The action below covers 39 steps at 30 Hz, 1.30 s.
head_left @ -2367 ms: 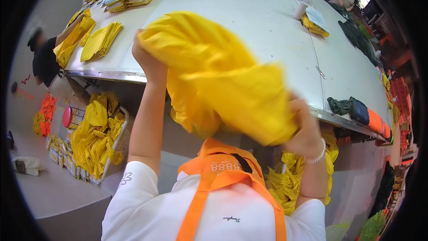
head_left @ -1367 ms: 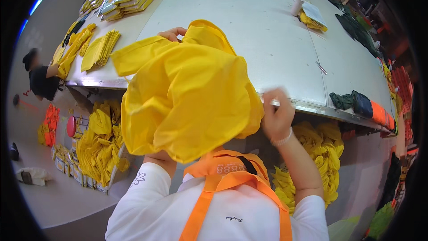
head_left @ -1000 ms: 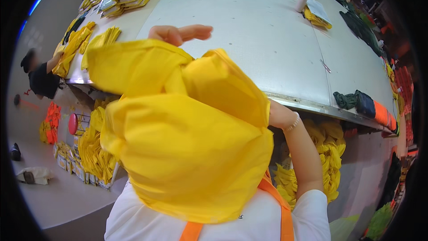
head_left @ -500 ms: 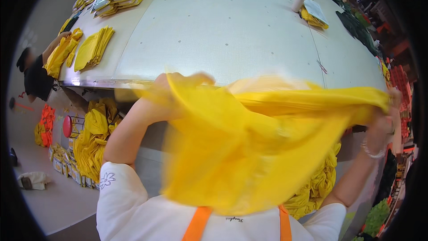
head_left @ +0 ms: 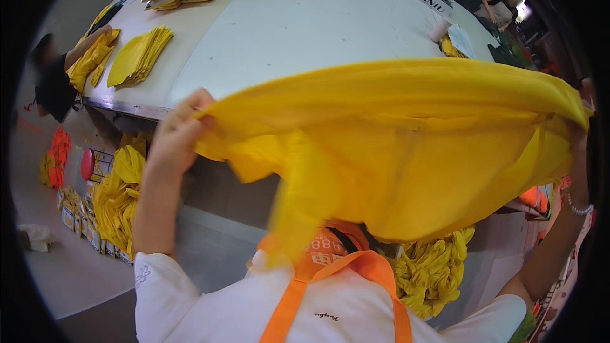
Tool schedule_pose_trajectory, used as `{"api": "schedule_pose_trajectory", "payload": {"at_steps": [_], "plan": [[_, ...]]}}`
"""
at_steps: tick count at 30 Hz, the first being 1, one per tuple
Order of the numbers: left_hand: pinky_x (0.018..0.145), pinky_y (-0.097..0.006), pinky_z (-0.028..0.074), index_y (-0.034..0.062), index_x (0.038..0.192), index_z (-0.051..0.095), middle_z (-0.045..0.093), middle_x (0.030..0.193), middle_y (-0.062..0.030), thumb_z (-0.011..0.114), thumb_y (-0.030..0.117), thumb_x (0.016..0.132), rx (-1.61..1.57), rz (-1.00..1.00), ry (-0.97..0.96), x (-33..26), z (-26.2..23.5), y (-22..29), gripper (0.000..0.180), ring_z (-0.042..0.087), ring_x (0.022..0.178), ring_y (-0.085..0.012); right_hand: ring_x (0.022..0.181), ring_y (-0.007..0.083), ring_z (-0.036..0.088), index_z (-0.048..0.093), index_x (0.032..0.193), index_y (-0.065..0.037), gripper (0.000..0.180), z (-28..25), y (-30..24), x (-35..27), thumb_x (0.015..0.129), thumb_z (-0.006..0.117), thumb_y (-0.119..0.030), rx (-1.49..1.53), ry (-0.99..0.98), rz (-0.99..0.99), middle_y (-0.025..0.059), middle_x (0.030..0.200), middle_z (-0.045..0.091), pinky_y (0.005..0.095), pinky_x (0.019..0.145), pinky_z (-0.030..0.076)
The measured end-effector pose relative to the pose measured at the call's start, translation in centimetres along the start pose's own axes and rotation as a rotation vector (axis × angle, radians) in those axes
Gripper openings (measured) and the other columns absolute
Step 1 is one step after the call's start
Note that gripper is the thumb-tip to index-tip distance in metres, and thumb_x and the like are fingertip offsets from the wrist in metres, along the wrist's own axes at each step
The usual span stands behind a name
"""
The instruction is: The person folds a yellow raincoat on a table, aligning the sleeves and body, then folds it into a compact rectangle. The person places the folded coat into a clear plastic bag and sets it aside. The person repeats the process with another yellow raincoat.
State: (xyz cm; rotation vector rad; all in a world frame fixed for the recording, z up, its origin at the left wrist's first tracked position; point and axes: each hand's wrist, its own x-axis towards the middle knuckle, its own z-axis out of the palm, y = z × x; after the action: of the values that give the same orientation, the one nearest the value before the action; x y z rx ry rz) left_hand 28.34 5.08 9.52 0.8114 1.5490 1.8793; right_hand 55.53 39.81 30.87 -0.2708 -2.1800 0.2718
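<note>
Cloth (head_left: 406, 146), yellow, stretches across the centre toward three o'clock. Just past nine, the left hand (head_left: 180, 132) pinches one end; at three, the right hand (head_left: 579, 134) grips the other, fingers mostly lost behind fabric and dark rim. A blurred flap partly hides the orange apron (head_left: 375, 270) at six.

Cloth (head_left: 406, 133) before table (head_left: 273, 35); folded stack (head_left: 140, 56) on table, left.
</note>
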Motion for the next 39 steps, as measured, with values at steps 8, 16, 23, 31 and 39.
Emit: {"api": "schedule_pose_trajectory", "payload": {"at_steps": [8, 16, 23, 31, 39], "plan": [[0.082, -0.032, 0.046, 0.0032, 0.12, 0.054, 0.058, 0.111, -0.0123, 0.055, 0.027, 0.09, 0.469, 0.691, 0.882, 9.6, -1.6, 13.5, 0.039, 0.058, 0.099, -0.0208, 0.11, 0.0165, 0.057, 0.039, 0.135, -0.006, 0.067, 0.9, 13.2, 3.9, 0.084, 0.065, -0.04, 0.365, -0.163, 0.102, 0.0105, 0.122, 0.056, 0.0277, 0.089, 0.05], [0.053, -0.034, 0.048, 0.0106, 0.098, 0.061, 0.065, 0.066, -0.0079, 0.065, 0.034, 0.084, 1.275, 0.663, 0.789, 32.6, -4.4, 6.3, 0.027, 0.065, 0.061, -0.0193, 0.081, 0.0083, 0.056, 0.049, 0.118, -0.005, 0.049, 25.0, 28.2, 8.2, 0.087, 0.063, -0.04, 0.468, -0.069, 0.187, 0.0038, 0.095, 0.059, 0.0189, 0.072, 0.045], [0.061, -0.035, 0.047, 0.0091, 0.088, 0.063, 0.063, 0.07, -0.0074, 0.067, 0.037, 0.08, 1.343, 0.024, 0.563, 47.6, -9.4, -12.0, 0.03, 0.062, 0.068, -0.0223, 0.067, 0.0286, 0.061, 0.05, 0.108, -0.012, 0.021, 47.7, 39.3, 2.5, 0.092, 0.054, -0.024, 0.068, -0.157, 0.573, 0.0101, 0.071, 0.063, 0.0378, 0.065, 0.047], [0.068, -0.031, 0.047, 0.0065, 0.09, 0.067, 0.065, 0.081, -0.0058, 0.07, 0.033, 0.077, 1.21, -0.616, 0.371, 54.0, -11.6, -26.3, 0.03, 0.06, 0.073, -0.018, 0.087, 0.0304, 0.062, 0.048, 0.113, -0.015, 0.024, 58.1, 45.8, -4.4, 0.093, 0.05, -0.026, -0.269, -0.639, 0.634, 0.0146, 0.096, 0.064, 0.0418, 0.074, 0.049], [0.073, -0.035, 0.047, 0.0032, 0.099, 0.063, 0.065, 0.086, -0.0093, 0.06, 0.027, 0.085, 0.942, 0.208, 0.602, 51.3, -9.7, -24.8, 0.027, 0.062, 0.082, -0.0194, 0.094, 0.0328, 0.058, 0.059, 0.102, -0.002, 0.02, 49.2, 29.1, -0.6, 0.084, 0.059, -0.011, 0.253, -0.586, 0.358, 0.0147, 0.099, 0.061, 0.0375, 0.083, 0.048]]}}
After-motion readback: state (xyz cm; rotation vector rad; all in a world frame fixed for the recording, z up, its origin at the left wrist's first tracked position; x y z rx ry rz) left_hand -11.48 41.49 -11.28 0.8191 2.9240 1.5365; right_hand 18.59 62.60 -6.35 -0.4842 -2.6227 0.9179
